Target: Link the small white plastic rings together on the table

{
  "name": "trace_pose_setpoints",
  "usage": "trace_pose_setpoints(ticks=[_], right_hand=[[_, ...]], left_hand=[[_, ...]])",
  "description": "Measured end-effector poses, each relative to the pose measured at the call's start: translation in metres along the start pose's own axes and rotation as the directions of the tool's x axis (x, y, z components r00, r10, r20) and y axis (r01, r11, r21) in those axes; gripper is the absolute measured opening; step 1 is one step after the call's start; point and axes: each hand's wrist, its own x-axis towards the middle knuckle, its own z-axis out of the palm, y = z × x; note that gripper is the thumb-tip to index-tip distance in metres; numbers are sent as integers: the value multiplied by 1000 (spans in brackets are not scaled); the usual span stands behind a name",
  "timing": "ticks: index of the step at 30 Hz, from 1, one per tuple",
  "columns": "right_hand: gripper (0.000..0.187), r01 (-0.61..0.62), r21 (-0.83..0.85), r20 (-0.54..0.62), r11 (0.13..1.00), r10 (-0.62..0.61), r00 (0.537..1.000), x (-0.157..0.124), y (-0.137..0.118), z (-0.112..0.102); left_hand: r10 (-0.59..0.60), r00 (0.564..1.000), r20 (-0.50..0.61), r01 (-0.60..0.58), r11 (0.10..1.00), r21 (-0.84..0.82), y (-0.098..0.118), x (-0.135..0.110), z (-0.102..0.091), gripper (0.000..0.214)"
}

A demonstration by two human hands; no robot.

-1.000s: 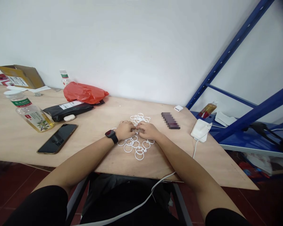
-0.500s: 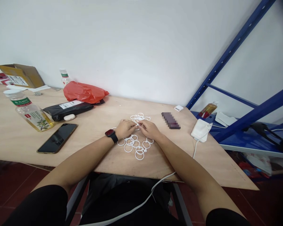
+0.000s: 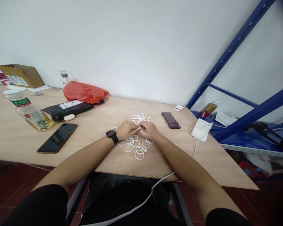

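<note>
Several white plastic rings (image 3: 134, 145) lie linked in a cluster on the wooden table (image 3: 103, 157), with more rings (image 3: 139, 117) just beyond my hands. My left hand (image 3: 126, 130), a dark watch (image 3: 111, 135) on its wrist, and my right hand (image 3: 149, 130) meet over the middle of the cluster. Both pinch the same small white ring (image 3: 138, 127) between their fingertips. The rings under my palms are hidden.
A black phone (image 3: 58, 137), a bottle of yellow drink (image 3: 29, 113), a black parcel (image 3: 67, 109), a red bag (image 3: 83, 92) and a cardboard box (image 3: 21, 76) lie to the left. A dark bar (image 3: 170, 120) and a white charger (image 3: 200, 130) with its cable sit right, beside blue shelving (image 3: 250, 113).
My hands have stayed over the rings and shifted only slightly; their fingertips have closed in together on one ring between them.
</note>
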Motion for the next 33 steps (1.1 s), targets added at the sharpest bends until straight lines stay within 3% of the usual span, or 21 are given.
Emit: trace_pose_setpoints(ticks=[7,11,15,19,24,29,33], right_hand=[[17,-27,34,-22,999,28,999,1,4,1],[24,-62,40,-131,997,67,989,2,8,0],[28,-203,77,-236,976,216,947,3,18,0],[34,-335,56,-250,940,339,907,4,28,-1],[30,-375,-28,-337,927,344,876,4,30,-5],[23,-362,-19,-312,932,338,888,4,27,-4],[21,-331,-11,-297,944,313,902,4,27,-2]], left_hand=[[3,1000,1,-3,1000,-10,2,1,3,36],[-92,988,-124,88,995,-35,-6,1,0,33],[-239,954,-183,237,971,-29,-20,-1,-12,31],[-315,947,-66,319,946,53,-36,-7,-24,27],[-371,927,52,360,920,152,-53,-14,-39,30],[-383,894,233,392,920,7,-65,-21,-55,33],[-426,820,383,496,862,-102,-69,-26,-56,31]])
